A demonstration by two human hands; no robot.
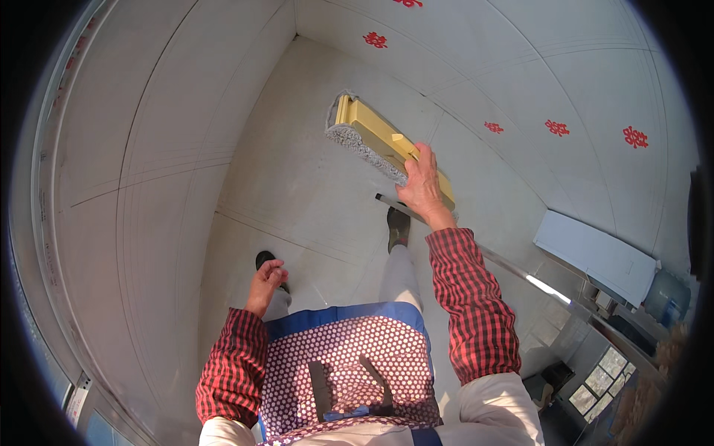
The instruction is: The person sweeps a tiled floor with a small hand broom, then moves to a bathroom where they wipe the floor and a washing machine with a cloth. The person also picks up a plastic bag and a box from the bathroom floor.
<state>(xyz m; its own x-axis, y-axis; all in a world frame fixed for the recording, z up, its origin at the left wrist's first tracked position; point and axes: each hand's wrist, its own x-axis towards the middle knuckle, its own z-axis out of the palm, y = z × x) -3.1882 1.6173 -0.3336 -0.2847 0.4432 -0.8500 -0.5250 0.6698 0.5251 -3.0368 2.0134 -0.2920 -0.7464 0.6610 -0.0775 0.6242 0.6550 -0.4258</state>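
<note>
My right hand grips a yellow flat duster or mop head near its lower right end. A grey fluffy pad lines its underside and edges. Behind my right forearm runs a slim metal pole, its dark tip showing just below the mop head; whether the two are joined cannot be told. Low on the left, my left hand hangs in front of the apron with loosely bent fingers and nothing visible in it. The flower-patterned apron with a blue border covers my lap.
Pale panelled walls rise on the left and ahead, the far one bearing red paper cut-outs. My dark shoes stand on a light tiled floor. To the right are a white box-shaped cabinet and a large water bottle.
</note>
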